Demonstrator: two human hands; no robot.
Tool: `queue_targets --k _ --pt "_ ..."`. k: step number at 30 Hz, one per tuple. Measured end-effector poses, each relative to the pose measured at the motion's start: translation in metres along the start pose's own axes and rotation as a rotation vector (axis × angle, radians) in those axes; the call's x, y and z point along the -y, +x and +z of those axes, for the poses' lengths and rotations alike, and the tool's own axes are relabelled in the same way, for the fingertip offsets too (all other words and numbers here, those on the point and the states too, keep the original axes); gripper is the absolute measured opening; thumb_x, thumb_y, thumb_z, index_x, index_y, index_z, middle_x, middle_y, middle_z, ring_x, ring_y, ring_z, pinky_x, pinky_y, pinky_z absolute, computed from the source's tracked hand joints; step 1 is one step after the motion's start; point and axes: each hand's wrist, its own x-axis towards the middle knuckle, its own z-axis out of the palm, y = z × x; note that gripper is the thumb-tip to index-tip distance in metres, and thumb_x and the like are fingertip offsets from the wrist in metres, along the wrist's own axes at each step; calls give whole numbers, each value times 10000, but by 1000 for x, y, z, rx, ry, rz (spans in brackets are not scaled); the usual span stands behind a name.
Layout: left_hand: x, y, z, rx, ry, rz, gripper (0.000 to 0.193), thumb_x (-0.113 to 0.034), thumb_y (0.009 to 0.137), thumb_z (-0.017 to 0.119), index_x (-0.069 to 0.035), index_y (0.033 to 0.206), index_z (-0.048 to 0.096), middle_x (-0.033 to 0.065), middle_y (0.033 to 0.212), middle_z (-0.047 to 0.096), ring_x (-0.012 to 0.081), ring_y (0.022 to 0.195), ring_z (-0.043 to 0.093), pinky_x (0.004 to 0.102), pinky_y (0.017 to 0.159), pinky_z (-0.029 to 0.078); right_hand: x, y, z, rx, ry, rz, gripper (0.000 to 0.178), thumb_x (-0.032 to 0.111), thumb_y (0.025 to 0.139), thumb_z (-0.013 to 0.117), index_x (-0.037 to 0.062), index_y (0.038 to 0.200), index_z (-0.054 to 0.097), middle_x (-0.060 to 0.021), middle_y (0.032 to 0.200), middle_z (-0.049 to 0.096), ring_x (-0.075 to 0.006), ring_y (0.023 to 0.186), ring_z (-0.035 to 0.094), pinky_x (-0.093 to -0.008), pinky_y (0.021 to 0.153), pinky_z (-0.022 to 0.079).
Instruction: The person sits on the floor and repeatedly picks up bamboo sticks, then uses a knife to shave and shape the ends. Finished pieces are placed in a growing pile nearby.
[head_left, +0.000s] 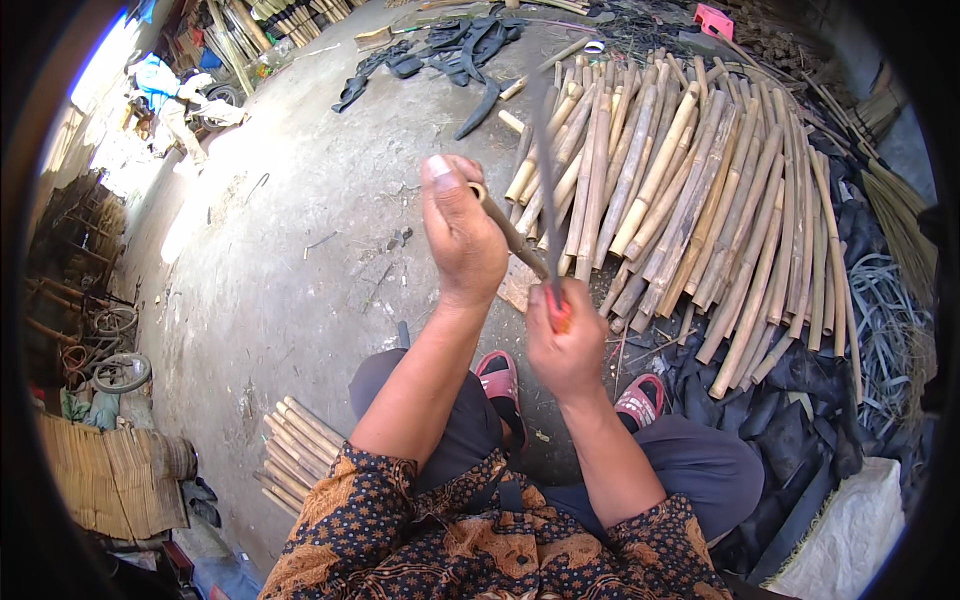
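My left hand (463,235) is closed around a short bamboo pole (517,243), whose hollow end shows by the thumb. The pole slants down to the right, its lower end close to my right hand. My right hand (568,345) is wrapped round the red handle (557,314) of a long, thin, dark blade (546,170), which looks like a knife. This blade points up and away from me, and motion blurs its tip. From this view I cannot tell whether the blade touches the pole. Both hands are above my knees.
A large heap of cut bamboo poles (690,190) lies ahead to the right. Several shorter pieces (298,452) lie by my left leg. Dark rubber-like scraps (470,50) are on the concrete floor (260,260). A white sack (845,540) and dark strips (890,335) are at right.
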Motion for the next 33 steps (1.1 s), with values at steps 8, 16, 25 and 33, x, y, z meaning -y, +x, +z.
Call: queue_targets --k 8,16,25,33 --pt "-5 0 1 14 -22 -23 371 -332 1127 300 -57 933 455 38 905 445 140 848 408 302 821 381 0 0 -11 64 2 34 253 225 951 683 -19 935 620 -246 726 662 -440 702 685 -470 616 529" --pt "-3 -7 11 36 -50 -45 353 -300 1125 298 -49 936 459 35 886 455 136 821 414 297 780 386 -7 5 2 95 -233 195 293 249 981 626 -39 932 632 -236 693 634 -381 584 612 -432 587 484" --pt "5 -6 12 1 -10 26 376 -322 1127 302 -46 929 464 31 863 443 139 813 413 306 780 387 -8 -8 -5 -152 178 -110 115 121 943 682 22 922 627 -152 648 613 -202 588 614 -345 547 469" --pt "-51 12 16 44 -278 30 466 -474 1111 341 -88 862 413 41 763 455 141 686 454 298 646 415 -7 -7 -6 130 -201 120 294 277 953 662 -14 923 638 -261 737 665 -459 712 676 -492 620 502"
